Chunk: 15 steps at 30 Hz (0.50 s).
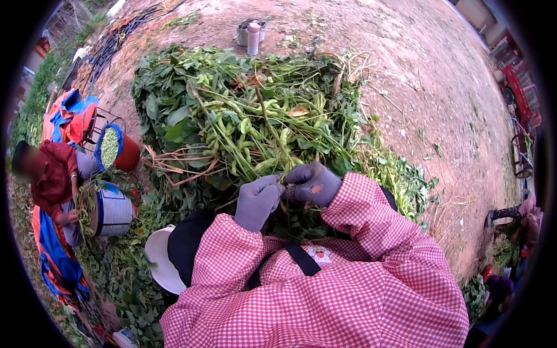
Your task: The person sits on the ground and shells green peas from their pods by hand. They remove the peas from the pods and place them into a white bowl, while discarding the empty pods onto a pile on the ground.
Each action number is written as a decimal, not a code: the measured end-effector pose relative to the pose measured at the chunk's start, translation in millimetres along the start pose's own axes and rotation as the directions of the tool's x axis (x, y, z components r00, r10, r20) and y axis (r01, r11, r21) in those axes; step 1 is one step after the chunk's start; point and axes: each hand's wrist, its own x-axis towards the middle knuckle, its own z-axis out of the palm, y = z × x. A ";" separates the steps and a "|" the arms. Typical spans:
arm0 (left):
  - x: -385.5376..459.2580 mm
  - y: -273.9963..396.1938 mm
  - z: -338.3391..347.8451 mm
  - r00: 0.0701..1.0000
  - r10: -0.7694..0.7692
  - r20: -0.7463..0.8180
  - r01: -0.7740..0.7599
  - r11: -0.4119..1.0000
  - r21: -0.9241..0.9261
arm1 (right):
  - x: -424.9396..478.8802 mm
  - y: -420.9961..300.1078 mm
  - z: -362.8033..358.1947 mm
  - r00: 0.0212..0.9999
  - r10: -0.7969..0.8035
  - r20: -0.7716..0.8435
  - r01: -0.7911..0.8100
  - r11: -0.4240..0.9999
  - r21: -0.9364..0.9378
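My left hand and my right hand, both in grey knitted gloves, meet fingertip to fingertip at the near edge of a big heap of soybean plants. Between them the fingers pinch something small and green, likely a bean pod; most of it is hidden by the gloves. The right glove has a worn hole or patch on its back. Plump green pods on their stems lie just beyond my fingers, among leaves and a few dry brown stalks.
A white bucket stands beside my left leg. On the left a person sits by a large pail and a blue-lined container of shelled beans. Beyond the heap stand a pink bottle and a bag.
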 end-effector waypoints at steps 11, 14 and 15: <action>0.2 10.3 -1.0 0.971 -0.215 0.104 0.235 0.933 -0.272 | -3.0 -14.9 -21.5 0.994 -0.103 -0.027 0.097 0.982 -0.161; -6.6 17.6 10.5 0.967 -0.213 0.140 0.220 0.975 -0.040 | 5.6 -30.6 -13.6 0.851 -0.387 -0.356 0.272 0.903 -0.333; -9.4 22.1 14.1 0.966 -0.209 0.155 0.205 0.978 0.039 | 11.2 -37.3 -13.5 0.850 -0.412 -0.329 0.276 0.879 -0.388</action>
